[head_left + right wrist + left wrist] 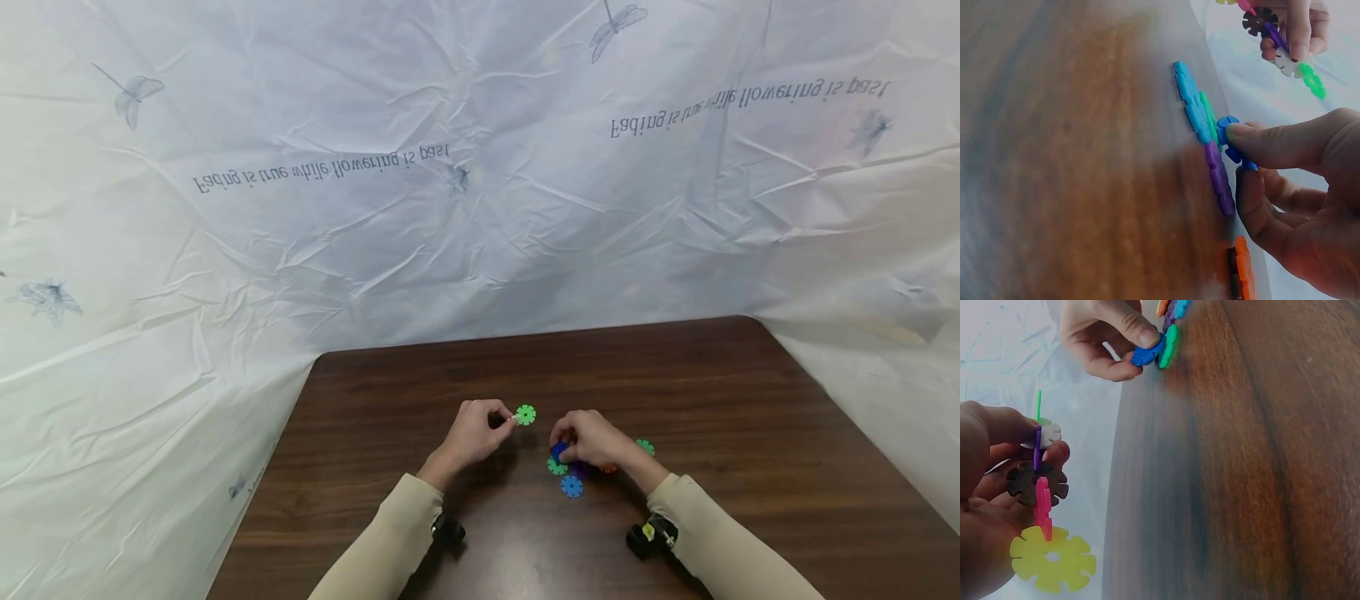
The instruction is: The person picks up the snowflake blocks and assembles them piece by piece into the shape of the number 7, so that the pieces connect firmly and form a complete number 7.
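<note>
- A person's left hand pinches a chain of notched plastic discs at its white disc, thumb against fingers, above a brown wooden table.
- The chain runs from a bright green disc at the far end through white, purple, dark brown and pink to a yellow disc (the last nearest the left wrist's camera).
- At right, the right hand holds a dark blue disc in a narrow grip between thumb and fingers, close over the tabletop.
- A green disc lies just beside the blue one; whether the two touch is hard to tell.
- Near that hand on the wood are a light blue disc, a violet disc, an orange disc and another green disc.
- Behind the table hangs a creased white sheet, printed with dragonflies and lettering.
</note>
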